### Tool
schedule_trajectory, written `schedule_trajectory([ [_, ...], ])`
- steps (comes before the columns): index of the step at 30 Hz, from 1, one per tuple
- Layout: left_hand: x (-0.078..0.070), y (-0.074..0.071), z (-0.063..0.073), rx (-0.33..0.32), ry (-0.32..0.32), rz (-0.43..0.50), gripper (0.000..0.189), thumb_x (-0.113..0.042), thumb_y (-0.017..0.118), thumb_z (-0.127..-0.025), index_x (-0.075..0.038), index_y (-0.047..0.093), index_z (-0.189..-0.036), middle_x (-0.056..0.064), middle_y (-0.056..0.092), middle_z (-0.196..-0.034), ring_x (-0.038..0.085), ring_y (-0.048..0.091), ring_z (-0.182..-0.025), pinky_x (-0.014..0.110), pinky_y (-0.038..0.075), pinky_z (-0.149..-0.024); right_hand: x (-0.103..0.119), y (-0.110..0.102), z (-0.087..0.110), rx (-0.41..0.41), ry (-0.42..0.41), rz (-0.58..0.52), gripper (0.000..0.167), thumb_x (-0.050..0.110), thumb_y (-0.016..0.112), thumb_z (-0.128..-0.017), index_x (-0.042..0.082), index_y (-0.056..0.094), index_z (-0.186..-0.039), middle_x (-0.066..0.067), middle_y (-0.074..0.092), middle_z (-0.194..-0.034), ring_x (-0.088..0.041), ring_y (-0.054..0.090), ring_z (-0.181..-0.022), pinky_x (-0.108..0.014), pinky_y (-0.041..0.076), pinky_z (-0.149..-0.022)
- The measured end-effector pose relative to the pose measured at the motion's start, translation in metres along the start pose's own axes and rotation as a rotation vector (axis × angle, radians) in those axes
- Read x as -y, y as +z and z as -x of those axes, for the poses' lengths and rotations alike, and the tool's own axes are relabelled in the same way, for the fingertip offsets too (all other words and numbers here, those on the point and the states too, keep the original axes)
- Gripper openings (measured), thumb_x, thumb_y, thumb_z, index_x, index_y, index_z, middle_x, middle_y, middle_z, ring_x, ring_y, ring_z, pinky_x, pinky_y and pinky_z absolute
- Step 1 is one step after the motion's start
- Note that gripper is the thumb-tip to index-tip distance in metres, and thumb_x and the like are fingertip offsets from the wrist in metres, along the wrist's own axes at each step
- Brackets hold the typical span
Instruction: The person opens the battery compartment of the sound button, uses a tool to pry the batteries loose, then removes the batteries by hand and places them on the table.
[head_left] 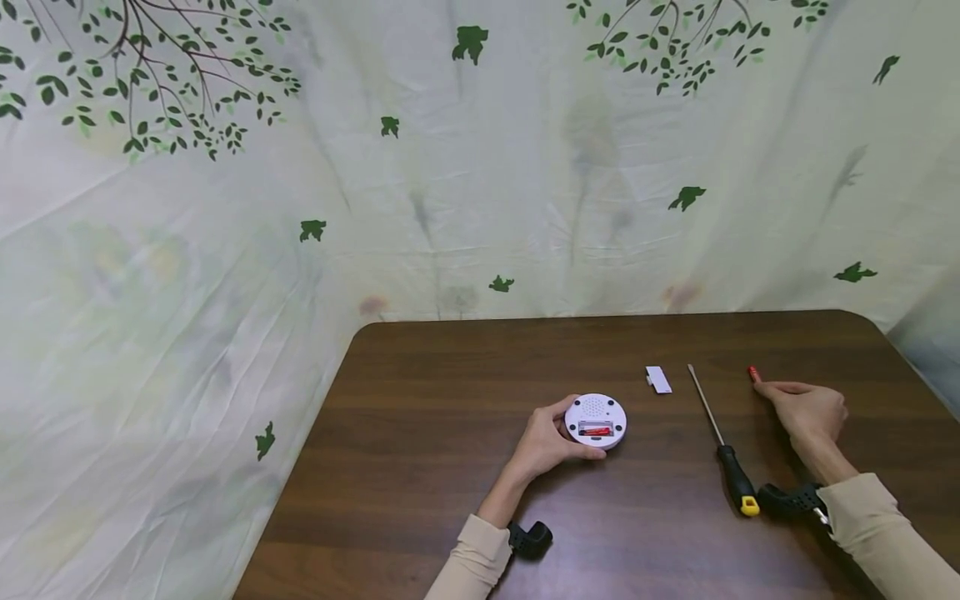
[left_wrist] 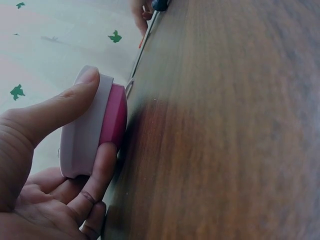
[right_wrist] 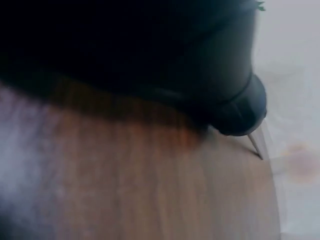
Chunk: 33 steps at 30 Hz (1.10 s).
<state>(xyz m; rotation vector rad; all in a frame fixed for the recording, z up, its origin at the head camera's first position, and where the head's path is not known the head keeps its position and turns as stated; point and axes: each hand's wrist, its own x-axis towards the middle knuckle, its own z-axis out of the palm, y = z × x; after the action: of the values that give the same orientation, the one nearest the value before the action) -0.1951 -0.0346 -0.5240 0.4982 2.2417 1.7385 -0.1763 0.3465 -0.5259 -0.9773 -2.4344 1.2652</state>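
My left hand (head_left: pixel 546 442) grips a round white device (head_left: pixel 597 406) by its side, with the perforated face and uncovered battery compartment turned up. One red battery (head_left: pixel 597 432) lies in that compartment. The left wrist view shows the device edge-on, close over the table, thumb on its white rim (left_wrist: pixel 85 130) and a finger against its pink part (left_wrist: pixel 114 117). Off to the right, my right hand (head_left: pixel 813 412) pinches a second red battery (head_left: pixel 753 373) between thumb and fingertips, low over the tabletop. In the right wrist view that hand is out of sight.
Between the hands lie a small white cover (head_left: pixel 658 380) and a screwdriver (head_left: pixel 733 479) with a black and yellow handle, its shaft pointing away. The screwdriver's dark handle (right_wrist: pixel 235 95) fills much of the right wrist view. A leaf-printed curtain (head_left: pixel 525 183) hangs behind the brown table (head_left: pixel 450 358).
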Motion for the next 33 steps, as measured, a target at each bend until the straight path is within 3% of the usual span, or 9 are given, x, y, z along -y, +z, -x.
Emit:
schedule_trajectory([
  [3, 0.0, 0.0, -0.001, 0.001, 0.002, -0.013, 0.087, -0.006, 0.098, -0.066, -0.006, 0.059, -0.144, 0.007, 0.072, -0.127, -0.002, 0.064, -0.09, 0.013, 0.052, -0.078, 0.001, -0.001, 0.001, 0.007, -0.014, 0.012, 0.046, 0.041, 0.076, -0.092, -0.002, 0.079, -0.11, 0.013, 0.071, -0.069, 0.006, 0.046, -0.063, -0.026, 0.042, -0.063],
  [8, 0.003, -0.001, -0.001, -0.006, 0.008, -0.008, 0.085, -0.006, 0.097, -0.067, -0.007, 0.06, -0.143, 0.007, 0.072, -0.127, -0.001, 0.064, -0.092, 0.013, 0.052, -0.079, 0.004, -0.002, 0.001, 0.029, 0.013, -0.018, 0.053, 0.046, 0.078, -0.09, -0.003, 0.078, -0.111, 0.03, 0.055, -0.058, 0.008, 0.045, -0.065, -0.023, 0.042, -0.064],
  [12, 0.006, -0.001, -0.003, -0.014, 0.007, 0.005, 0.082, -0.005, 0.098, -0.066, -0.009, 0.063, -0.14, 0.006, 0.074, -0.122, 0.001, 0.065, -0.088, 0.013, 0.052, -0.075, 0.006, -0.005, 0.002, 0.052, 0.06, -0.058, 0.057, 0.05, 0.079, -0.087, -0.002, 0.079, -0.11, 0.035, 0.047, -0.055, 0.007, 0.046, -0.069, -0.022, 0.042, -0.064],
  [19, 0.006, -0.001, -0.005, -0.008, 0.016, -0.025, 0.083, -0.008, 0.098, -0.067, -0.007, 0.061, -0.142, 0.005, 0.075, -0.121, -0.002, 0.065, -0.085, 0.014, 0.052, -0.074, 0.027, -0.009, 0.018, 0.092, 0.038, -0.155, 0.031, 0.047, 0.075, -0.092, 0.019, 0.084, -0.102, 0.039, 0.052, -0.061, 0.008, 0.05, -0.076, -0.019, 0.043, -0.066],
  [24, 0.004, -0.002, -0.005, -0.006, 0.012, -0.024, 0.084, -0.007, 0.097, -0.067, -0.006, 0.06, -0.142, 0.005, 0.074, -0.122, -0.002, 0.065, -0.086, 0.014, 0.052, -0.076, 0.053, 0.004, 0.051, 0.272, -0.158, -0.231, 0.049, 0.048, 0.073, -0.094, 0.012, 0.075, -0.127, 0.038, 0.063, -0.086, 0.004, 0.053, -0.085, -0.02, 0.041, -0.068],
  [26, 0.004, -0.002, -0.005, -0.009, 0.013, -0.021, 0.084, -0.007, 0.098, -0.067, -0.006, 0.06, -0.142, 0.005, 0.074, -0.123, -0.003, 0.065, -0.088, 0.013, 0.053, -0.077, 0.06, 0.016, 0.066, 0.376, -0.218, -0.237, 0.057, 0.05, 0.074, -0.093, 0.01, 0.07, -0.134, 0.032, 0.064, -0.091, 0.0, 0.05, -0.076, -0.024, 0.04, -0.062],
  [29, 0.005, -0.002, -0.005, -0.005, 0.019, -0.023, 0.083, -0.007, 0.098, -0.067, -0.007, 0.061, -0.141, 0.006, 0.074, -0.124, -0.004, 0.064, -0.09, 0.013, 0.052, -0.078, 0.067, 0.036, 0.087, 0.519, -0.265, -0.217, 0.061, 0.051, 0.074, -0.093, 0.011, 0.068, -0.137, 0.026, 0.067, -0.099, 0.001, 0.049, -0.078, -0.022, 0.041, -0.065],
  [31, 0.005, -0.001, -0.005, -0.001, 0.023, -0.025, 0.082, -0.008, 0.098, -0.067, -0.007, 0.061, -0.141, 0.005, 0.073, -0.124, -0.003, 0.064, -0.09, 0.013, 0.052, -0.078, 0.069, 0.051, 0.099, 0.584, -0.267, -0.208, 0.059, 0.05, 0.075, -0.092, 0.012, 0.069, -0.136, 0.019, 0.068, -0.097, -0.001, 0.045, -0.073, -0.025, 0.039, -0.062],
  [33, 0.006, -0.002, -0.004, 0.005, 0.034, -0.029, 0.081, -0.009, 0.097, -0.068, -0.007, 0.061, -0.141, 0.006, 0.074, -0.123, -0.003, 0.064, -0.089, 0.014, 0.053, -0.077, 0.069, 0.063, 0.11, 0.625, -0.274, -0.2, 0.054, 0.048, 0.076, -0.092, 0.013, 0.071, -0.133, 0.014, 0.071, -0.105, -0.002, 0.046, -0.075, -0.025, 0.038, -0.062],
])
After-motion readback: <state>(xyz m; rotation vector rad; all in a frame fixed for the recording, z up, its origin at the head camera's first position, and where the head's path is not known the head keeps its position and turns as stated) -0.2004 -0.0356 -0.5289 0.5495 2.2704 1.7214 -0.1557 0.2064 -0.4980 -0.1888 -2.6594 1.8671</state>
